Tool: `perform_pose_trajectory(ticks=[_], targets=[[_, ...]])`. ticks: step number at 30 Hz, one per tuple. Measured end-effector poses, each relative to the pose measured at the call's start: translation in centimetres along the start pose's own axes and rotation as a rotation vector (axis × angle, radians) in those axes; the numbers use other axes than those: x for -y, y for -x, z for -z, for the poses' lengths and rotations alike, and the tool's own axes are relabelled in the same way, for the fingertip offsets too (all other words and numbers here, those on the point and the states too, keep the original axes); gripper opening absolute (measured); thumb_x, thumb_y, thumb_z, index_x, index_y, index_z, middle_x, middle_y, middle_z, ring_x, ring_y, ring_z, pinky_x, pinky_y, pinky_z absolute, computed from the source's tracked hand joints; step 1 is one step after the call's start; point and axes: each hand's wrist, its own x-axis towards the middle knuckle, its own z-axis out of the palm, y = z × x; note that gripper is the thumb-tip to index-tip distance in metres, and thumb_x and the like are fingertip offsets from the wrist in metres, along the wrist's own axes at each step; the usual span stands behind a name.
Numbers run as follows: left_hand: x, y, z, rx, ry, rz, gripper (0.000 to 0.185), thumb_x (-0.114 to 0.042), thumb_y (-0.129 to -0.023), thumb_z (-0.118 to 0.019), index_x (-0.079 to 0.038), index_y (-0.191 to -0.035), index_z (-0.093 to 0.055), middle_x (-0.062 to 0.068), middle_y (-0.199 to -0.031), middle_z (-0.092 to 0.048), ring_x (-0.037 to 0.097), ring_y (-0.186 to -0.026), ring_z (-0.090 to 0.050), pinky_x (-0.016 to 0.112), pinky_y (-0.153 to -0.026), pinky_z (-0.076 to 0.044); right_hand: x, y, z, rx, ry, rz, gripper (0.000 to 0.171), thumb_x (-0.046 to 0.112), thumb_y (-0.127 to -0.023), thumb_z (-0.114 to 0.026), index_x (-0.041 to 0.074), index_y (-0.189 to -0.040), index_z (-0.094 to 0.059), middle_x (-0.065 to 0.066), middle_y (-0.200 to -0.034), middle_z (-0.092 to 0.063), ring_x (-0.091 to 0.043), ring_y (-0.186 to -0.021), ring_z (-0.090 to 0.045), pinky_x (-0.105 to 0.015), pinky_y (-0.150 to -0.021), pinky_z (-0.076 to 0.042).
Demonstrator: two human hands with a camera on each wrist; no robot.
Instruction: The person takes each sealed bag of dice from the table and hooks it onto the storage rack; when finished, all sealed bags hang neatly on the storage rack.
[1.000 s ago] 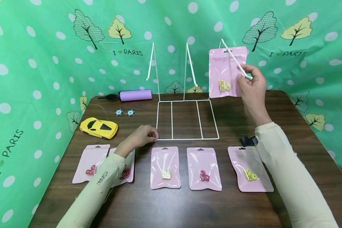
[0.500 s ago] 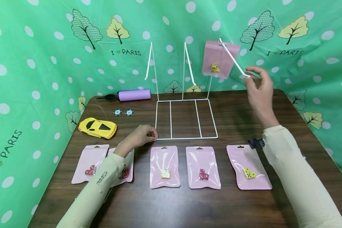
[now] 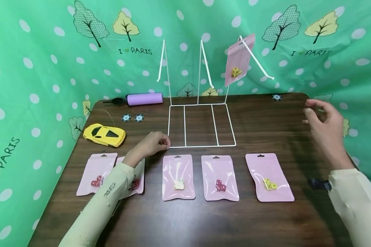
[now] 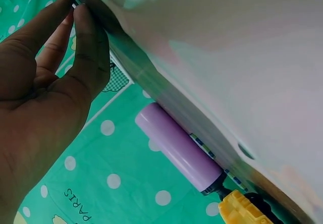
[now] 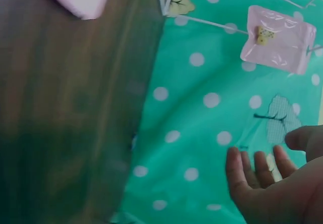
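A white wire rack (image 3: 204,146) with three slanted prongs stands on the table. My left hand (image 3: 150,144) pinches its front left corner between thumb and fingertips; the left wrist view shows the same hand (image 4: 55,67) from below. From the right prong hangs a pink pouch (image 3: 242,56) with yellow dice, turned at an angle. Well to the right of the rack, my right hand (image 3: 326,128) is in the air, holding nothing, its fingers loosely bent. In the right wrist view that hand (image 5: 282,183) is apart from the hanging pouch (image 5: 285,45).
Along the front lie pink pouches: one with white dice (image 3: 178,168), one with red dice (image 3: 217,168), one with yellow dice (image 3: 275,168), and two at left (image 3: 89,171) partly under my left arm. Behind are a yellow toy car (image 3: 104,134), purple pump (image 3: 144,99) and poker chips (image 3: 139,118).
My right hand has let go of the pouch, now hanging on the right prong and swung round, and has moved right and down. The left hand stays at the rack corner.
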Motion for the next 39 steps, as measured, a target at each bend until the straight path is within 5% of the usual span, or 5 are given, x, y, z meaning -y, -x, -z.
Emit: perform_pose_trajectory(ticks=[4, 11, 15, 19, 39], targets=[[-0.3, -0.3, 0.5, -0.008, -0.011, 0.003, 0.012, 0.004, -0.098, -0.075, -0.006, -0.091, -0.076, 0.006, -0.087, -0.072, 0.019, -0.083, -0.064, 0.037, -0.078, -0.056, -1.9, 1.5, 1.7, 0.149, 0.116, -0.107, 0.037, 0.027, -0.113, -0.056, 0.017, -0.149, -0.06, 0.023, -0.116, -0.058, 0.008, -0.101, -0.06, -0.009, -0.073, -0.053], [-0.3, -0.5, -0.2, 0.016, -0.006, 0.002, 0.012, 0.004, -0.098, -0.074, -0.006, -0.091, -0.074, 0.006, -0.089, -0.072, 0.019, -0.085, -0.066, 0.037, -0.079, -0.057, -5.3, 5.0, 4.2, 0.374, 0.293, -0.136, 0.061, 0.032, -0.114, -0.058, -0.008, -0.157, -0.045, 0.035, -0.097, -0.062, 0.012, -0.08, -0.064, -0.021, -0.067, -0.059], [-0.2, -0.4, -0.6, 0.019, -0.004, 0.006, 0.013, 0.005, -0.098, -0.075, -0.006, -0.091, -0.074, 0.006, -0.089, -0.072, 0.018, -0.085, -0.066, 0.036, -0.079, -0.057, -6.4, 7.2, 4.6, 0.449, 0.332, -0.139, 0.059, 0.024, -0.114, -0.059, -0.017, -0.153, -0.041, -0.007, -0.117, -0.073, 0.011, -0.082, -0.063, -0.028, -0.068, -0.062], [-0.2, -0.3, -0.5, 0.0, -0.007, -0.001, 0.013, 0.005, -0.097, -0.075, -0.006, -0.09, -0.074, 0.006, -0.088, -0.072, 0.019, -0.085, -0.066, 0.038, -0.079, -0.057, -6.6, 8.8, 4.8, 0.511, 0.383, -0.166, 0.058, 0.019, -0.114, -0.058, -0.02, -0.152, -0.038, -0.045, -0.134, -0.056, 0.011, -0.082, -0.062, -0.031, -0.068, -0.062], [-0.2, 0.1, -0.2, -0.014, -0.004, 0.011, 0.013, 0.004, -0.098, -0.075, -0.006, -0.091, -0.075, 0.007, -0.09, -0.072, 0.019, -0.085, -0.066, 0.038, -0.079, -0.056, -5.4, 11.8, 2.3, 0.574, 0.509, -0.212, 0.054, 0.027, -0.11, -0.066, -0.012, -0.145, -0.05, -0.015, -0.107, -0.07, -0.011, -0.076, -0.066, -0.031, -0.063, -0.055]])
